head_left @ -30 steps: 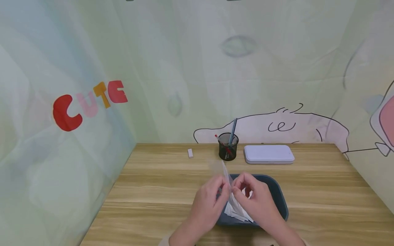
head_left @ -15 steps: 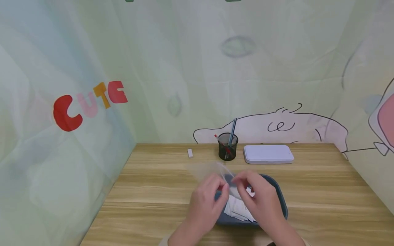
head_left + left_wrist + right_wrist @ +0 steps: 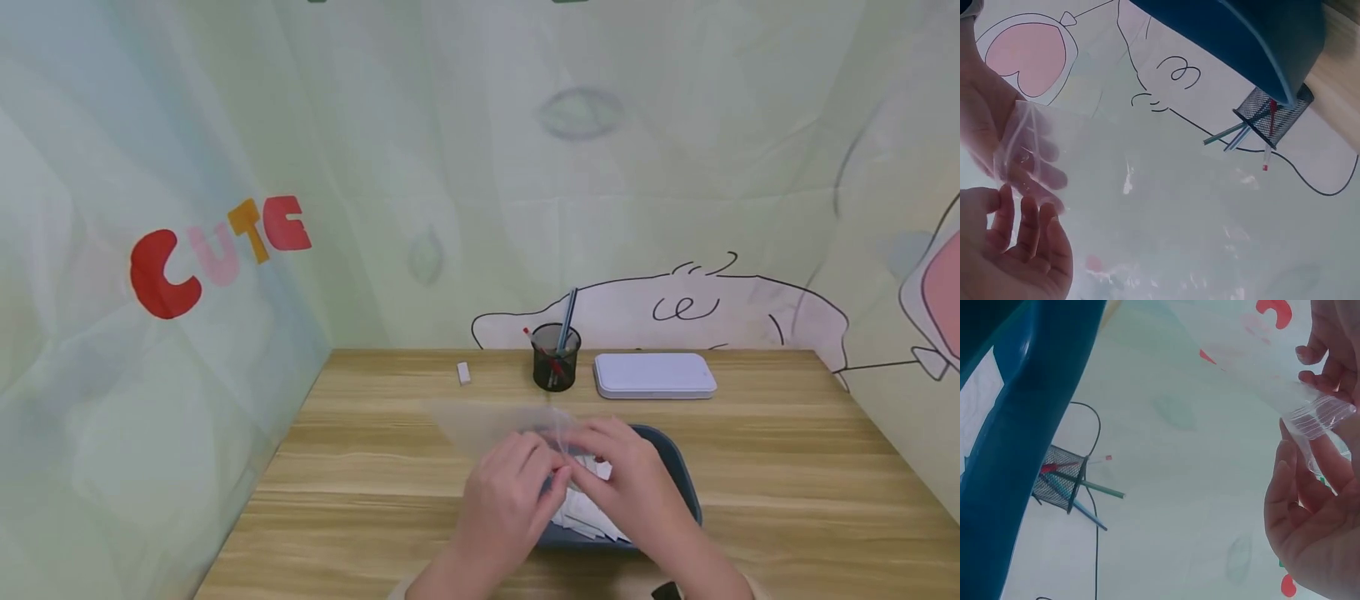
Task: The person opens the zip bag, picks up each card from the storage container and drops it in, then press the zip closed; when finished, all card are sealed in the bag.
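In the head view my left hand (image 3: pixel 510 496) and right hand (image 3: pixel 630 483) meet over a dark blue bin (image 3: pixel 678 475), with a clear plastic bag (image 3: pixel 480 425) between them. Left thumb and fingers pinch the bag near its mouth. Right fingers hold the mouth from the other side; the left wrist view shows them through the film (image 3: pixel 1029 144). Ridged lines cross the bag's mouth (image 3: pixel 1313 419) in the right wrist view. The bag's body spreads out to the left, past the left hand. White paper slips (image 3: pixel 585 512) lie in the bin below, partly hidden by the hands.
Behind the bin stand a black mesh pen cup (image 3: pixel 555 367) with pens and a white flat case (image 3: pixel 655 376). A small white eraser-like block (image 3: pixel 463 373) lies left of the cup. A printed cloth (image 3: pixel 420 167) hangs behind the wooden table (image 3: pixel 360 467).
The bag, seen nearly edge-on at first, has swung and spread out to the left. The hands parted slightly and have come together again, with left fingertips now against the right ones.
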### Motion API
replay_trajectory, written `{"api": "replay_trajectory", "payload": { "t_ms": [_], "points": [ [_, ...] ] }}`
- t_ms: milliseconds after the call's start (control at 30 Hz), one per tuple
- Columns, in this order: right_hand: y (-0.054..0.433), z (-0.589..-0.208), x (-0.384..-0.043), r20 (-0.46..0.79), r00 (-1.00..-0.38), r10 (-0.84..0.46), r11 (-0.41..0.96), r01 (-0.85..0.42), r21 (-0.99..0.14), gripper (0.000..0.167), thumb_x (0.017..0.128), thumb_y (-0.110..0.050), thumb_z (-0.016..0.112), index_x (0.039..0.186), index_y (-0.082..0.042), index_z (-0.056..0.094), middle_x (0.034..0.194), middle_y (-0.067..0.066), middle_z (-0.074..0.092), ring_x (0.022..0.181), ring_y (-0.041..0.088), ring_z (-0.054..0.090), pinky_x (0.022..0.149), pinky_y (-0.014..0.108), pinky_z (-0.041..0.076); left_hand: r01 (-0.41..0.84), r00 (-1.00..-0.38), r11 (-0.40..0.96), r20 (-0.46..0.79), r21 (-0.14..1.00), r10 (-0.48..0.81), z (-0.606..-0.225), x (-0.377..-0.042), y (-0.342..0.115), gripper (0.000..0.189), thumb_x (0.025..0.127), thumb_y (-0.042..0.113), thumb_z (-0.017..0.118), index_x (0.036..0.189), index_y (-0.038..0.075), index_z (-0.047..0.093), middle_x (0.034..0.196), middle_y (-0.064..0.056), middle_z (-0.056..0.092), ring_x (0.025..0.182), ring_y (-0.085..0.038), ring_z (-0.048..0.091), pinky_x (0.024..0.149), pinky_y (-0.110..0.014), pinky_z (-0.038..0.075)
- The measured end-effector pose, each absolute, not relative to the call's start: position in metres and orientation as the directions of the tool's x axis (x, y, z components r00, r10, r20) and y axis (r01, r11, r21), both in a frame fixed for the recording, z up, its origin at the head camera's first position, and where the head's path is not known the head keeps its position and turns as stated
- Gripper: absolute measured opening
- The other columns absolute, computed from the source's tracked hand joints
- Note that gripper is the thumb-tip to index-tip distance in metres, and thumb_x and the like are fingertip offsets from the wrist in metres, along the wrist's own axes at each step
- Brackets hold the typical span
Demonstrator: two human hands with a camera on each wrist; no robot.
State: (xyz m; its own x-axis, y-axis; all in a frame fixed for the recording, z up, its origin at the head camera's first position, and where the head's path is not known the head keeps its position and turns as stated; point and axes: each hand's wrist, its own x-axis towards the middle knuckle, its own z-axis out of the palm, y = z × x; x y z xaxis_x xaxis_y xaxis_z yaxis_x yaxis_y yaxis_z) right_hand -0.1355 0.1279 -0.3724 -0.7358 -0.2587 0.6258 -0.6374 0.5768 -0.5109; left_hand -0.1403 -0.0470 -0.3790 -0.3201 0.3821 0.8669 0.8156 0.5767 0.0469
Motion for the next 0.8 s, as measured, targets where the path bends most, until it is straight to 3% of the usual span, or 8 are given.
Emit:
{"api": "replay_trajectory", "payload": {
  "t_ms": [133,267,367,467,633,700,800],
  "points": [
    [0.132,-0.373,-0.139,0.612,-0.743,-0.271,0.564,-0.638,-0.525,0.041,0.074,-0.015,0.084,0.111,-0.021,0.07,0.108,-0.013,0.063,0.092,0.007,0.057,0.066,0.023,0.054,0.819,-0.359,0.564,0.862,0.106,0.359,-0.383,-0.14,-0.054,0.026,0.091,0.037,0.065,0.096,0.012,0.063,0.096,-0.002,0.054,0.083,-0.017,0.053,0.064,-0.025,0.046],
    [0.134,-0.376,-0.14,0.59,-0.753,-0.291,0.522,-0.642,-0.562,0.054,0.073,-0.025,0.085,0.122,-0.024,0.063,0.115,-0.012,0.06,0.096,0.01,0.058,0.073,0.026,0.055,0.8,-0.349,0.594,0.869,0.082,0.35,-0.384,-0.142,-0.059,0.083,0.064,0.06,0.08,0.123,0.007,0.056,0.122,-0.014,0.051,0.113,-0.03,0.049,0.083,-0.039,0.048],
    [0.132,-0.377,-0.139,0.57,-0.758,-0.317,0.481,-0.647,-0.592,0.06,0.073,-0.032,0.084,0.126,-0.025,0.058,0.118,-0.012,0.059,0.095,0.013,0.059,0.075,0.028,0.055,0.772,-0.361,0.634,0.853,0.046,0.377,-0.384,-0.145,-0.06,0.119,0.047,0.068,0.083,0.138,0.003,0.043,0.142,-0.02,0.038,0.131,-0.04,0.035,0.102,-0.054,0.037],
    [0.128,-0.377,-0.136,0.508,-0.798,-0.325,0.459,-0.602,-0.653,0.063,0.073,-0.04,0.083,0.128,-0.031,0.054,0.119,-0.016,0.058,0.094,0.012,0.058,0.075,0.029,0.055,0.751,-0.389,0.659,0.832,0.038,0.395,-0.385,-0.147,-0.061,0.121,0.055,0.069,0.079,0.142,-0.002,0.035,0.149,-0.022,0.03,0.136,-0.045,0.026,0.108,-0.062,0.024],
    [0.124,-0.378,-0.133,0.423,-0.85,-0.314,0.459,-0.526,-0.716,0.067,0.071,-0.051,0.079,0.129,-0.038,0.049,0.116,-0.018,0.058,0.093,0.008,0.057,0.076,0.03,0.055,0.749,-0.388,0.662,0.838,0.044,0.383,-0.387,-0.149,-0.06,0.095,0.085,0.068,0.049,0.143,-0.005,0.033,0.147,-0.026,0.032,0.136,-0.048,0.022,0.109,-0.062,0.02],
    [0.123,-0.379,-0.133,0.423,-0.849,-0.316,0.465,-0.527,-0.711,0.067,0.071,-0.051,0.079,0.13,-0.037,0.049,0.114,-0.018,0.059,0.092,0.008,0.056,0.075,0.032,0.055,0.744,-0.396,0.667,0.833,0.045,0.386,-0.388,-0.149,-0.06,0.091,0.089,0.07,0.038,0.143,-0.004,0.034,0.147,-0.025,0.032,0.137,-0.048,0.021,0.109,-0.062,0.02],
    [0.123,-0.382,-0.134,0.427,-0.848,-0.313,0.476,-0.53,-0.702,0.068,0.072,-0.046,0.081,0.13,-0.035,0.049,0.111,-0.018,0.059,0.09,0.007,0.056,0.074,0.032,0.055,0.744,-0.4,0.667,0.825,0.04,0.398,-0.389,-0.15,-0.061,0.088,0.09,0.07,0.035,0.14,-0.002,0.039,0.147,-0.022,0.034,0.136,-0.047,0.023,0.107,-0.063,0.024]
  ]
}}
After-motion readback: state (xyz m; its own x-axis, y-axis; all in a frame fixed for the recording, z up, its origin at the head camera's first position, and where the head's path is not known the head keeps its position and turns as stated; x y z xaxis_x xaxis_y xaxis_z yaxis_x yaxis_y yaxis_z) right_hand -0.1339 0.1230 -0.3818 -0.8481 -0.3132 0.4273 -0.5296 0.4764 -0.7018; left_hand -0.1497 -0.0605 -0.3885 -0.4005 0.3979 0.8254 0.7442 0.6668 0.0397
